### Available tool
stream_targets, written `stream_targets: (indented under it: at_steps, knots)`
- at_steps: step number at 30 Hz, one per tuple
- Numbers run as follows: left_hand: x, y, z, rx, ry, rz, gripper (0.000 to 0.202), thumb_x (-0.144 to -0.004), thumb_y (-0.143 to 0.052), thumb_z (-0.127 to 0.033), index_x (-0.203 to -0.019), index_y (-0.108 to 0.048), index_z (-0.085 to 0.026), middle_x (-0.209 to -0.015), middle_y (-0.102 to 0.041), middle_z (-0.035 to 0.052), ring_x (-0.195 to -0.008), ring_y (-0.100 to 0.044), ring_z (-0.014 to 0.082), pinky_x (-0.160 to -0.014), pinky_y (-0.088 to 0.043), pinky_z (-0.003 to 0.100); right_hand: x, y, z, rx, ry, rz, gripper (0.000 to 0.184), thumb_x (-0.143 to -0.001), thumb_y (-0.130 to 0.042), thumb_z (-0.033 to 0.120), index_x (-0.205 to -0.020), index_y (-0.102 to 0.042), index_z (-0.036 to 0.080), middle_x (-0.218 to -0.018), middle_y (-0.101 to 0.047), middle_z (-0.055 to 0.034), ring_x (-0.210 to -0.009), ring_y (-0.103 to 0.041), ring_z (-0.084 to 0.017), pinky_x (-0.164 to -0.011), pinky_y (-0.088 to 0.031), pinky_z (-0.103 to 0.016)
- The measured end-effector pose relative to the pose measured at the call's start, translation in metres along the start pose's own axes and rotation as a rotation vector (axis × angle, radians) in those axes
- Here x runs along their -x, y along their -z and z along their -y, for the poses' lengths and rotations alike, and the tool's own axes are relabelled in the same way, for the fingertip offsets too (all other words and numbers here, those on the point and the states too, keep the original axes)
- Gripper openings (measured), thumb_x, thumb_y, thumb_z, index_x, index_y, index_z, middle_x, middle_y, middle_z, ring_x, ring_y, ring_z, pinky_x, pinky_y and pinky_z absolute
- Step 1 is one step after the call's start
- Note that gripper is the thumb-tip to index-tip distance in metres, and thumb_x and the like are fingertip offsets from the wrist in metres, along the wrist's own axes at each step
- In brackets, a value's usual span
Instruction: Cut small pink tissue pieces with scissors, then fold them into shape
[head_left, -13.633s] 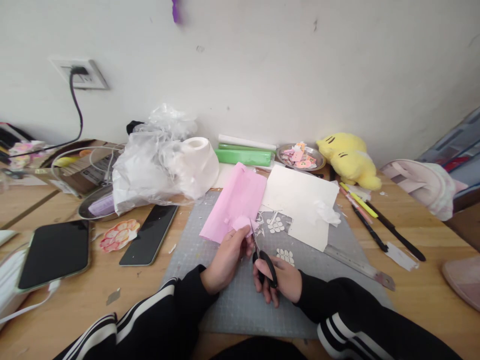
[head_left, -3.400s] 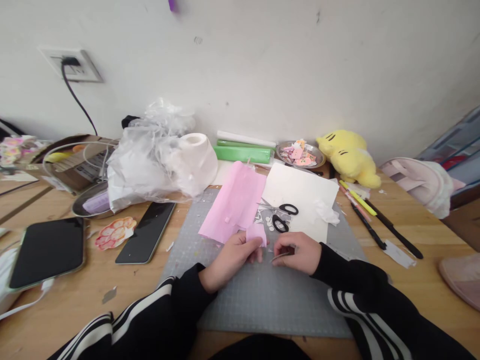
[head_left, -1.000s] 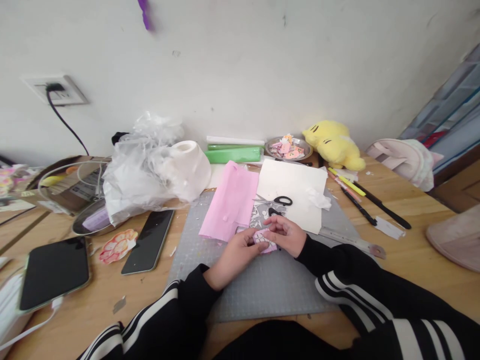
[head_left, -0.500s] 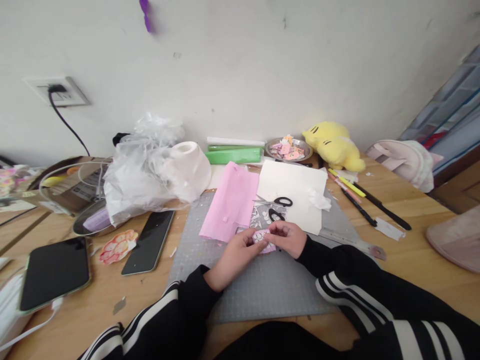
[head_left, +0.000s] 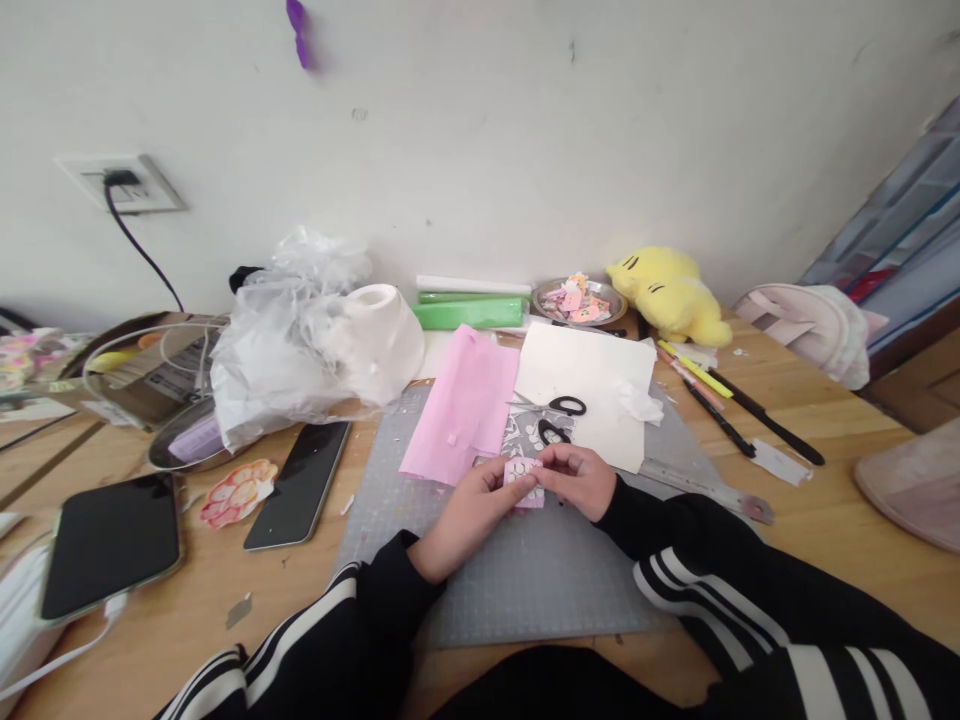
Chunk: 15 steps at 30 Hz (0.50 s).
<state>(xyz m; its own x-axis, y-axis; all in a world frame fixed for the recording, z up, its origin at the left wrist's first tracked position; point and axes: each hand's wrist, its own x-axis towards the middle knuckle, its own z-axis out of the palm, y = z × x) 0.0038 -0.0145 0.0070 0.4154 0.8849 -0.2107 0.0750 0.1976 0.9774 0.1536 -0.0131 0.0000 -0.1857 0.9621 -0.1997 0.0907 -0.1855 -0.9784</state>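
Note:
Over a grey cutting mat (head_left: 517, 580), my left hand (head_left: 469, 510) and my right hand (head_left: 581, 478) meet, both pinching a small pink paper piece (head_left: 523, 472) with white marks on it. Just beyond my fingers lies a pink paper sheet (head_left: 469, 400). Black-handled scissors (head_left: 555, 418) rest open on a white sheet (head_left: 592, 390) behind my right hand, touched by neither hand.
A metal ruler (head_left: 705, 485) lies right of the mat, pens (head_left: 720, 405) beyond it. A phone (head_left: 300, 480) and a tablet (head_left: 109, 540) lie left. At the back stand a plastic bag with a paper roll (head_left: 375, 335), green rolls (head_left: 469, 312), a dish of scraps (head_left: 579, 298) and a yellow plush (head_left: 671, 295).
The scissors have been set down on the white sheet since the first frames. Both hands now pinch the small pink piece together and have barely shifted in the last second.

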Motion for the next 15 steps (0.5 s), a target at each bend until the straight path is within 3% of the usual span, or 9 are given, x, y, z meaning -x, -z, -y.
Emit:
stream_targets:
  at_steps: [5,9,15]
  knots:
    - [-0.0004,0.0001,0.0015,0.027,-0.001,0.079,0.026,-0.071,-0.055,-0.038,-0.069,-0.058,-0.012,-0.058,-0.060,0.0017,-0.053,-0.049,0.0104,-0.053,-0.038,0.022,0.0001,0.0009,0.0001,-0.016,-0.030,0.008,0.026,-0.059,-0.060,0.038,-0.066,-0.052,0.015,-0.042,-0.043,0.0082,-0.035,-0.034,-0.002,-0.034,-0.025,-0.017]
    - [-0.0018,0.0006,0.0033,0.070,-0.031,0.062,0.028,-0.072,-0.054,-0.039,-0.070,-0.059,-0.011,-0.054,-0.060,0.0016,-0.050,-0.048,0.0101,-0.050,-0.036,0.021,-0.0028,0.0027,0.0013,-0.040,-0.072,0.015,0.031,-0.065,-0.049,0.046,-0.061,-0.051,0.015,-0.033,-0.040,0.0078,-0.029,-0.034,-0.004,-0.032,-0.025,-0.017]
    - [-0.0024,0.0005,0.0048,0.110,-0.016,0.035,0.027,-0.072,-0.054,-0.038,-0.071,-0.058,-0.012,-0.052,-0.060,0.0014,-0.048,-0.048,0.0095,-0.049,-0.034,0.021,-0.0061,0.0021,-0.0009,-0.065,-0.125,0.018,0.028,-0.059,-0.053,0.042,-0.064,-0.052,0.014,-0.033,-0.042,0.0083,-0.029,-0.035,-0.004,-0.031,-0.026,-0.016]
